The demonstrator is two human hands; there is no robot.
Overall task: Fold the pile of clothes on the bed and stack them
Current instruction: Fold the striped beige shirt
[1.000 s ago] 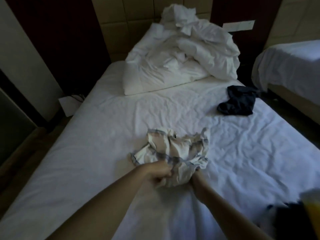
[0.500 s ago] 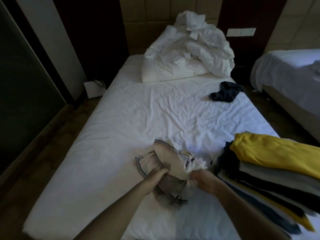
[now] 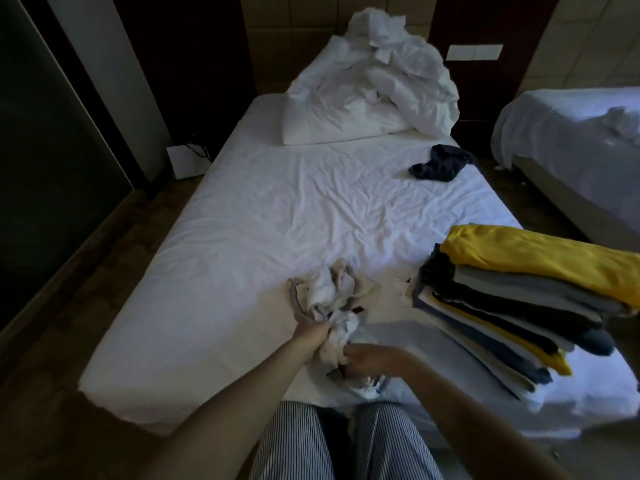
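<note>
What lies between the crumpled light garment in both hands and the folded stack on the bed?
Nothing visible. The left hand and right hand grip the crumpled garment; only bare sheet separates it from the stack to its right. The dark garment lies far off, near the pillow.

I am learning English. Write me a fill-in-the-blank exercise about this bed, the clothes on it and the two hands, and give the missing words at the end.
The top piece of the stack of folded clothes is ____.
This stack lies on the person's ____ side.
The left hand and the right hand both grip the crumpled white and beige garment, which is not yet ____.
Missing words: yellow; right; folded.
</note>
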